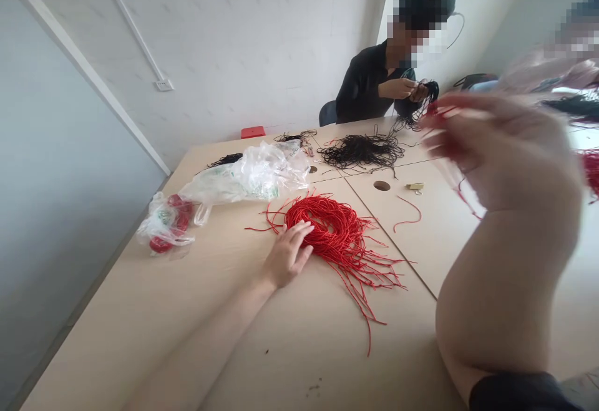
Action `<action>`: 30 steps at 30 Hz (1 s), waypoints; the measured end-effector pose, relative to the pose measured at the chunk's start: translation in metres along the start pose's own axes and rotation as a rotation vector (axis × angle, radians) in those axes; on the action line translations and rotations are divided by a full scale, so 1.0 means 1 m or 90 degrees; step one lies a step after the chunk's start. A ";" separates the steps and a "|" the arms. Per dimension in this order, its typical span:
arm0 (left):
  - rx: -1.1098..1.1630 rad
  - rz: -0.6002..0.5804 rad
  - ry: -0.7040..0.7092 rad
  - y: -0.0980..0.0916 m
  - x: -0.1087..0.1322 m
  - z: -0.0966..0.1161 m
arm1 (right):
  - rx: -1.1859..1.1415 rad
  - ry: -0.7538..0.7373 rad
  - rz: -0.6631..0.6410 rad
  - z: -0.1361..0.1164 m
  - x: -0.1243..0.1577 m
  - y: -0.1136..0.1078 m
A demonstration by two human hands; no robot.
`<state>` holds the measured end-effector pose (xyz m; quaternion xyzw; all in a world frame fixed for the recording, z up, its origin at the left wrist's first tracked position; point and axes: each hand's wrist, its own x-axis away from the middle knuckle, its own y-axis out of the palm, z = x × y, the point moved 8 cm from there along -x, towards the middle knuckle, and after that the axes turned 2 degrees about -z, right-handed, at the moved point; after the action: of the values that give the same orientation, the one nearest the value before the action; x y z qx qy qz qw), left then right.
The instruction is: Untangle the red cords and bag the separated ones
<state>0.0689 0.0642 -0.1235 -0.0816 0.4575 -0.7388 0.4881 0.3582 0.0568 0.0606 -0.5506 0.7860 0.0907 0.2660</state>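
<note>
A pile of red cords [334, 236] lies on the light wooden table [290, 348] in front of me. My left hand [286, 255] rests flat on the left side of the pile, fingers stretched out onto the cords. My right hand [496, 143] is raised close to the camera at the right and smeared by motion. Its fingers point left, and red cord strands appear to trail below it. I cannot tell whether the fingers are closed on them.
Clear plastic bags [253, 177] lie at the left; one bag [166, 224] contains red bundles. A heap of black cords [360, 149] sits farther back. A person in black [374, 87] handles black cords across the table. A loose red cord [409, 214] and a small brass item [414, 186] lie mid-table.
</note>
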 end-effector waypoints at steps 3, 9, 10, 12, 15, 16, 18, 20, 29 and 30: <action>0.074 0.213 -0.052 -0.046 -0.004 -0.006 | 0.008 0.091 -0.260 0.006 0.012 0.067; 0.234 0.287 -0.108 -0.117 -0.031 0.021 | 0.074 -0.026 -0.462 -0.010 0.037 0.129; 0.281 0.242 -0.116 -0.119 -0.035 0.031 | 0.086 -0.043 -0.476 -0.013 0.041 0.133; 0.360 0.156 -0.127 -0.116 -0.039 0.050 | 0.101 -0.063 -0.496 -0.018 0.047 0.137; 0.416 0.059 -0.146 -0.103 -0.035 0.073 | 0.102 -0.073 -0.506 -0.022 0.052 0.140; 0.422 0.037 -0.149 -0.098 -0.033 0.077 | 0.102 -0.076 -0.508 -0.023 0.053 0.141; 0.408 0.014 -0.149 -0.093 -0.029 0.082 | 0.105 -0.084 -0.514 -0.025 0.056 0.143; 0.366 0.013 -0.149 -0.094 -0.027 0.084 | 0.106 -0.094 -0.515 -0.027 0.058 0.144; 0.281 0.037 -0.178 -0.107 -0.025 0.079 | 0.086 -0.060 -0.537 -0.022 0.057 0.145; 0.275 0.042 -0.179 -0.108 -0.025 0.079 | 0.095 -0.066 -0.538 -0.022 0.056 0.146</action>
<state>0.0563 0.0481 0.0113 -0.0628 0.2190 -0.7844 0.5769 0.2033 0.0564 0.0278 -0.7981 0.4813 -0.0558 0.3580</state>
